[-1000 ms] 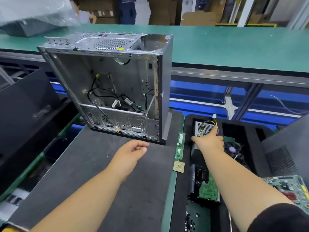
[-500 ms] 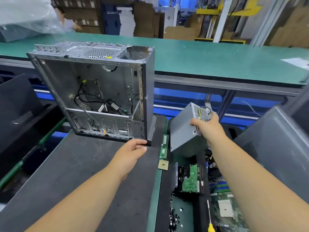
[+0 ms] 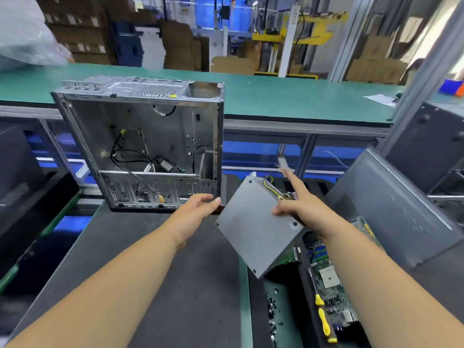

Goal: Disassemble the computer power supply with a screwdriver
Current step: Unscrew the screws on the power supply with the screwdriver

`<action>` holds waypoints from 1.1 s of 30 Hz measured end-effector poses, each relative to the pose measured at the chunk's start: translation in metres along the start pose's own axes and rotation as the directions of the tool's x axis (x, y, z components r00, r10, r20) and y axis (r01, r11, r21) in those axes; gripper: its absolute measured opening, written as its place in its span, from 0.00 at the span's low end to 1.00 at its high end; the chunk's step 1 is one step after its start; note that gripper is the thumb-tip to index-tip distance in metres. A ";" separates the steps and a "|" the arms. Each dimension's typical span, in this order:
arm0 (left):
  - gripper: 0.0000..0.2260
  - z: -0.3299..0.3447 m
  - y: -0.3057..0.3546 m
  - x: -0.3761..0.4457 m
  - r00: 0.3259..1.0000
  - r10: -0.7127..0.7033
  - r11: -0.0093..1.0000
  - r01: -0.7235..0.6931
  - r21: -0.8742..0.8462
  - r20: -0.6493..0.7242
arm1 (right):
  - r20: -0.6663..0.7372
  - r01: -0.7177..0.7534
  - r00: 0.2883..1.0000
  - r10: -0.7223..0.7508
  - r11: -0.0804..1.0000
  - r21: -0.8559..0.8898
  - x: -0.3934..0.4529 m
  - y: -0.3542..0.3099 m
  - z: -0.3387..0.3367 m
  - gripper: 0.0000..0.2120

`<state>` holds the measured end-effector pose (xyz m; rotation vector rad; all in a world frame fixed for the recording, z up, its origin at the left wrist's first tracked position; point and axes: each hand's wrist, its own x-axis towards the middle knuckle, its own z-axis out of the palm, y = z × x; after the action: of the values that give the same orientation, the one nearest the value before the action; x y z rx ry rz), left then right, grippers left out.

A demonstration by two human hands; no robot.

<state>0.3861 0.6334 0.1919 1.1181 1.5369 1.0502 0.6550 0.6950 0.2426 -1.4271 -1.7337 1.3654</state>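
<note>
We see the grey sheet-metal box of the power supply [image 3: 253,229] held tilted in the air, one corner down, over the seam between the dark grey worktop [image 3: 155,285] and the black tray [image 3: 258,310] at its 3 o'clock. Our right hand [image 3: 301,209] grips the box at its far upper edge, where yellow and black wires [image 3: 272,189] come out: the thumb lies on the flat top face, the index finger sticks out straight past the edge, and the other fingers curl behind the box out of sight.

At 9 o'clock from the box our left hand [image 3: 193,212] reaches forward, its fingers straight and relaxed, holding nothing; the fingertips are close to the lower right corner of the empty silver steel computer case [image 3: 140,144], which stands upright on the worktop with its open side toward us and loose black cables inside.

At 5 o'clock from the box, a screwdriver with a yellow and black handle [image 3: 322,317] lies in the tray beside a green circuit board [image 3: 331,285], and small dark screws [image 3: 272,307] are scattered at 6 o'clock. A grey perforated metal side panel [image 3: 391,209] leans at 3 o'clock.
</note>
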 end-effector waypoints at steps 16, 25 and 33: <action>0.20 -0.146 -0.065 -0.054 0.940 -0.062 0.993 0.092 -0.076 0.337 | 0.305 0.047 0.951 -0.047 0.999 0.005 -0.023 -0.034 0.179 0.49; 0.24 -0.202 -0.104 -0.074 0.959 -0.208 0.957 0.240 -0.165 0.191 | 0.338 -0.130 0.939 0.070 0.978 0.161 0.007 -0.038 0.262 0.33; 0.25 -0.195 -0.133 -0.081 0.912 -0.398 0.874 0.411 -0.258 0.101 | 0.035 -0.221 0.974 0.225 0.971 -0.093 0.039 -0.028 0.289 0.27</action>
<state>0.1852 0.5035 0.1186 0.5872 1.4535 0.9046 0.3843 0.6245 0.1544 -1.6964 -1.7226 1.4607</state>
